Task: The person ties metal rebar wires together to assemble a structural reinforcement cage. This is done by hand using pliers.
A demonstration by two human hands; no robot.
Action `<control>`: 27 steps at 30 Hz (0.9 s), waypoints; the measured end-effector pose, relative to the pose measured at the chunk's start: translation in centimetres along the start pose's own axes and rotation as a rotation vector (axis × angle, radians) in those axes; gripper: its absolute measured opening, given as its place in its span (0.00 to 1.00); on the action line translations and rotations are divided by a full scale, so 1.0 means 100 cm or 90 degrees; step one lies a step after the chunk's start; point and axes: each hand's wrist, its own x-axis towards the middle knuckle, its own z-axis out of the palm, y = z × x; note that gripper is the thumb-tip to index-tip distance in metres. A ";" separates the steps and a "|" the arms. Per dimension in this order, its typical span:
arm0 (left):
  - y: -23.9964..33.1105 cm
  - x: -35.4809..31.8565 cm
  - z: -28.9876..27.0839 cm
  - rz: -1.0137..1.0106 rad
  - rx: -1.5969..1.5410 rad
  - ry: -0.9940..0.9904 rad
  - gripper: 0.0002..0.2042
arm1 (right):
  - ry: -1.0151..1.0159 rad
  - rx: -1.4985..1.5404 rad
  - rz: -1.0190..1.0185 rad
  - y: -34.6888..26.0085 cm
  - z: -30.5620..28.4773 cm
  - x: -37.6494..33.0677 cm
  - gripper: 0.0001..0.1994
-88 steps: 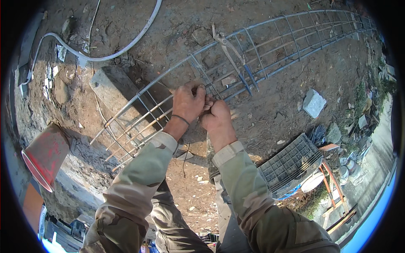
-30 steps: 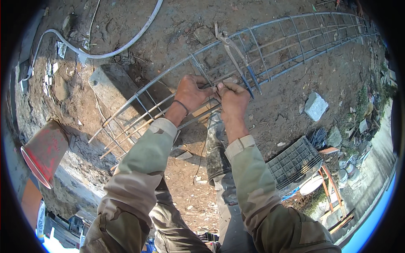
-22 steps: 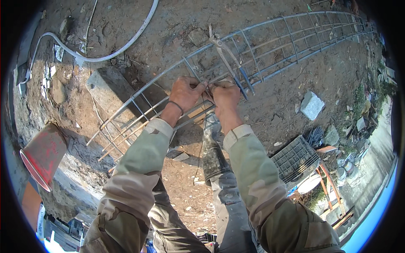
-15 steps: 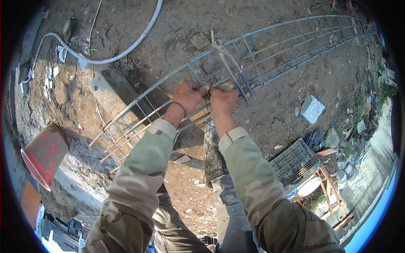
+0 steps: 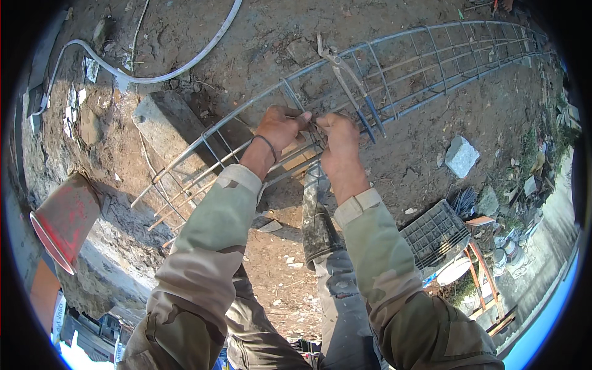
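Observation:
A long rebar cage of steel bars and square stirrups runs from the lower left to the far right. Over its near part, my left hand has its thumb and fingers pressed together beside a stirrup. My right hand is closed in a pinch just to the right, with a small gap between the fingertips of both hands. Whatever lies in either pinch is too small to make out. Pincers with blue handle ends rest across the cage bars, right of my hands.
A concrete block sits by the cage's left end. Farther left are a red-stained bucket and a pale hose. To the right lie a whitish stone and a dark grid-like crate. My boot stands below the cage.
My right hand has moved right and a little away from my left, opening a gap between them. The pincers and nearby stirrups appear slightly farther up and right.

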 end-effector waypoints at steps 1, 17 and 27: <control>0.001 0.001 0.001 0.002 -0.001 -0.001 0.14 | 0.000 -0.001 -0.002 -0.002 0.000 0.006 0.05; -0.006 0.003 0.001 0.001 -0.116 -0.081 0.10 | -0.128 -0.705 -0.693 -0.026 -0.021 -0.011 0.08; -0.013 0.008 -0.018 -0.061 -0.205 -0.084 0.12 | -0.344 -1.194 -0.596 -0.055 0.018 -0.005 0.06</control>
